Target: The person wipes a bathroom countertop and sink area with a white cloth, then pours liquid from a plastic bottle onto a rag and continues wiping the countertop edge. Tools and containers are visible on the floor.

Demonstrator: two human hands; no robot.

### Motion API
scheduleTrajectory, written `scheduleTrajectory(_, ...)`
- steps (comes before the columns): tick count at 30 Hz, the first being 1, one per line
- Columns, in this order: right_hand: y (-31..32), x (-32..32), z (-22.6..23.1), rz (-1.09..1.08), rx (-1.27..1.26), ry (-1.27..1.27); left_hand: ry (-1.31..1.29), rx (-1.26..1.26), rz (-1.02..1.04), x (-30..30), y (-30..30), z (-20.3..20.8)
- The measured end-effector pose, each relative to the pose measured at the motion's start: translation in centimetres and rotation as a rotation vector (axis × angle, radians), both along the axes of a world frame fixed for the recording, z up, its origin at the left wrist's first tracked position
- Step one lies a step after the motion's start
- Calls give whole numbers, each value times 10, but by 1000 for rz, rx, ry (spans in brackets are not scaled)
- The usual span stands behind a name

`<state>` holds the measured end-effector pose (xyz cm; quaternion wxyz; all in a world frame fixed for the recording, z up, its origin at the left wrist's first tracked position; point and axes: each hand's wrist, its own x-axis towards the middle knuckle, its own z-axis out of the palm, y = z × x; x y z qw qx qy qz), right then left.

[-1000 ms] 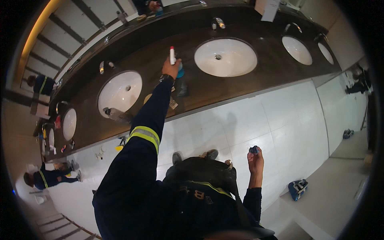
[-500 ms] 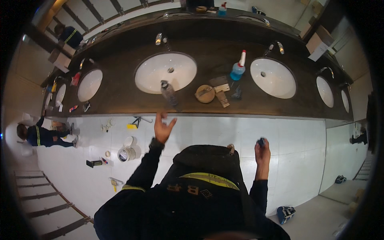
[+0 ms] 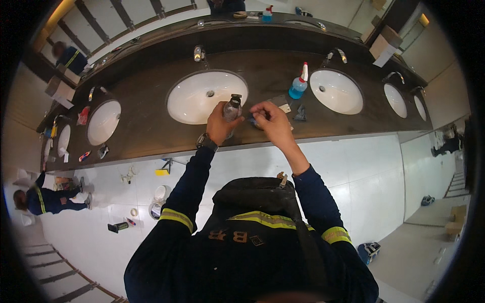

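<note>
My left hand (image 3: 218,126) is wrapped around a clear bottle (image 3: 233,109) with a dark top, held upright at the front rim of the middle sink (image 3: 184,108). Just right of it, my right hand (image 3: 275,125) hovers over the counter with fingers bent and pinched together. A small dark bluish thing (image 3: 255,121) shows under those fingertips, too hidden to name. The hand covers most of the round tan disc and brown scraps there; a pale scrap (image 3: 285,108) peeks out behind it.
Blue spray bottle (image 3: 298,87) with a red-and-white head stands left of the right sink (image 3: 337,93). A crumpled grey piece (image 3: 300,113) lies in front. On the floor are a bucket (image 3: 155,209) and a yellow-and-black tool (image 3: 163,171). Another person (image 3: 53,199) is at far left.
My left hand has reached forward and taken hold of the bottle, which now stands upright. My right hand has moved up and left from beside my body to above the counter.
</note>
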<state>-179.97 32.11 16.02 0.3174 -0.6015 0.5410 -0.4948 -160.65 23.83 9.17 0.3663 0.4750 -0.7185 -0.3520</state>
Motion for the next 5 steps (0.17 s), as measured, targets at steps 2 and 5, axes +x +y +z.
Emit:
scheduleTrajectory(2, -4, 0, 24, -31, -149, 117, 27, -103, 0, -10, 12, 11)
scheduleTrajectory(5, -10, -13, 45, -104, -226, 204, 41, -146, -36, -22, 30, 42)
